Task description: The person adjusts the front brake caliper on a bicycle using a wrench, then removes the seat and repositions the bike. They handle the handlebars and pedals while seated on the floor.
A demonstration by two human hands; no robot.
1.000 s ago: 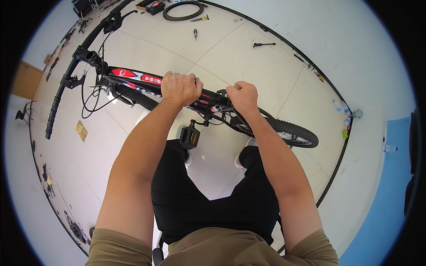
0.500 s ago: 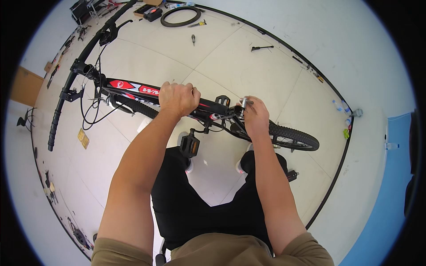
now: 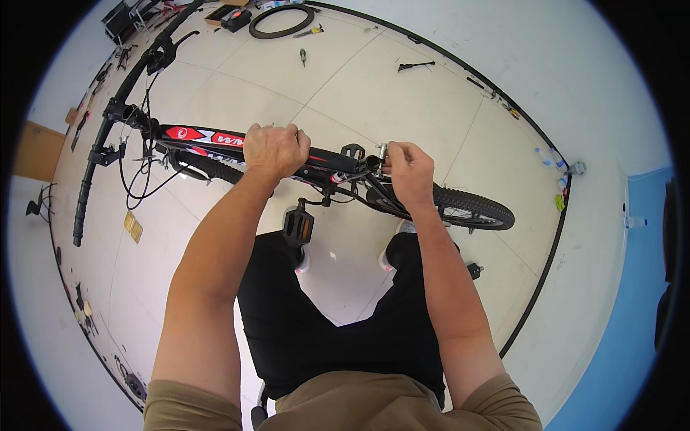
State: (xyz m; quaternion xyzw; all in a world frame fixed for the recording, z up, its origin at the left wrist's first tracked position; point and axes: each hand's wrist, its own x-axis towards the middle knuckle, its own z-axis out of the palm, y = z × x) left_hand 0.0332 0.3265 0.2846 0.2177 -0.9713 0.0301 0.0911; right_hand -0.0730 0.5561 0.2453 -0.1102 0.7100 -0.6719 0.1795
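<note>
A black bicycle frame (image 3: 338,159) with red and white patches lies across in front of me, its handlebar (image 3: 108,129) at the left and its rear wheel (image 3: 474,209) at the right. My left hand (image 3: 274,150) is closed over the top tube. At the open top of the seat tube (image 3: 373,163), where no saddle shows, a silver seat clamp lever (image 3: 383,151) stands up. The fingers of my right hand (image 3: 410,172) are curled in a pinch at this lever, partly hiding it. A black pedal (image 3: 297,224) hangs near my left knee.
Farther off on the tiled floor lie a tyre (image 3: 282,23), a screwdriver (image 3: 303,57) and a black kickstand (image 3: 417,65). Plastic bottles (image 3: 557,159) stand by the right wall. A yellowish flat piece (image 3: 132,225) lies to the left. Various bike parts line the left edge.
My right hand has turned a little, its fingertips now closer around the silver lever. The left hand keeps its hold on the top tube. The whole view has shifted slightly.
</note>
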